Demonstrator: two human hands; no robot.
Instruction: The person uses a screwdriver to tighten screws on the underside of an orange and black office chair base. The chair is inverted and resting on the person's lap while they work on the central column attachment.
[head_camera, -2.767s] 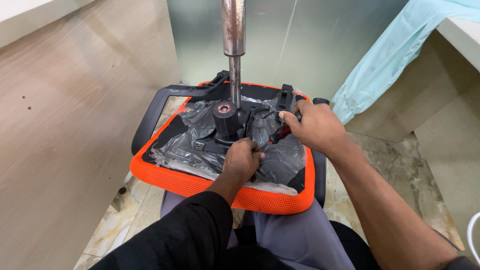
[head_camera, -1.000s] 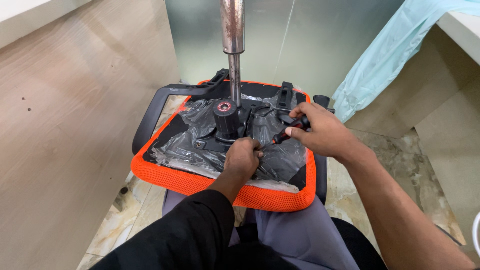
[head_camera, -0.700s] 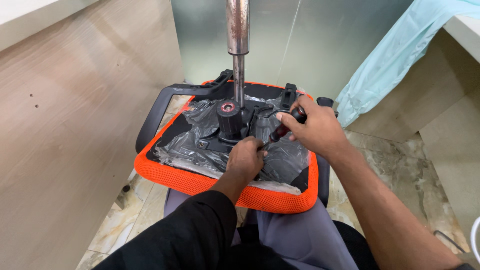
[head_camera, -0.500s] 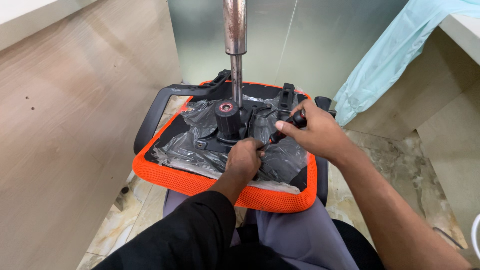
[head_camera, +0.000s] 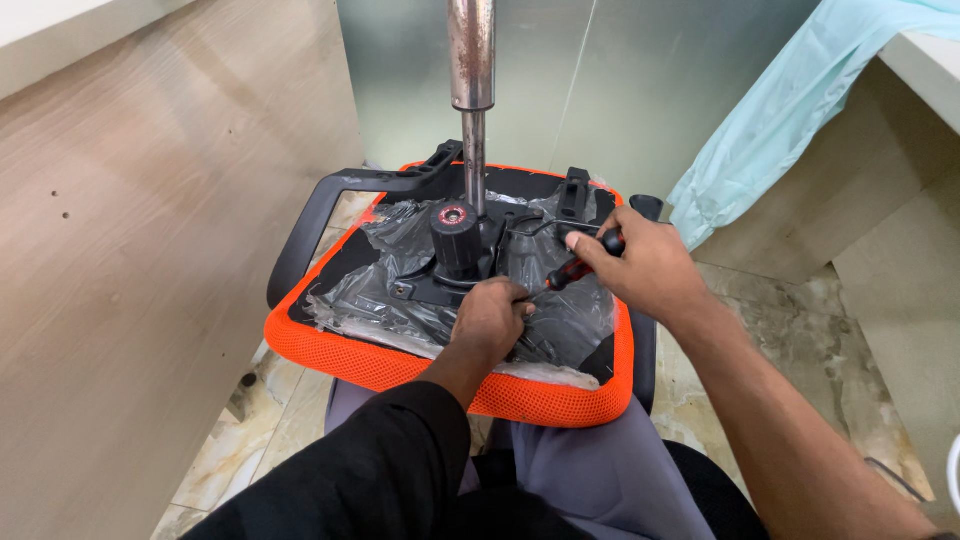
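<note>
An upturned office chair seat (head_camera: 545, 392) with an orange mesh rim rests on my lap, its underside wrapped in clear plastic film (head_camera: 575, 320). A black tilt mechanism (head_camera: 458, 250) sits at its middle, with a metal gas-lift column (head_camera: 471, 60) rising from it. My right hand (head_camera: 640, 268) grips a screwdriver with a red and black handle (head_camera: 572, 271), its tip angled down-left toward the mechanism plate. My left hand (head_camera: 490, 318) is closed at the plate's near edge, right by the tip; what it pinches is hidden.
A black armrest (head_camera: 330, 205) curves off the seat's left side. A wood-grain panel (head_camera: 140, 230) stands close on the left, a frosted glass wall (head_camera: 640, 90) behind. A pale green plastic sheet (head_camera: 770, 110) hangs at the right over a beige cabinet. Marble floor lies below.
My right hand has shifted slightly on the screwdriver, turning it back and forth at the same spot. My left hand and the seat have stayed put.
</note>
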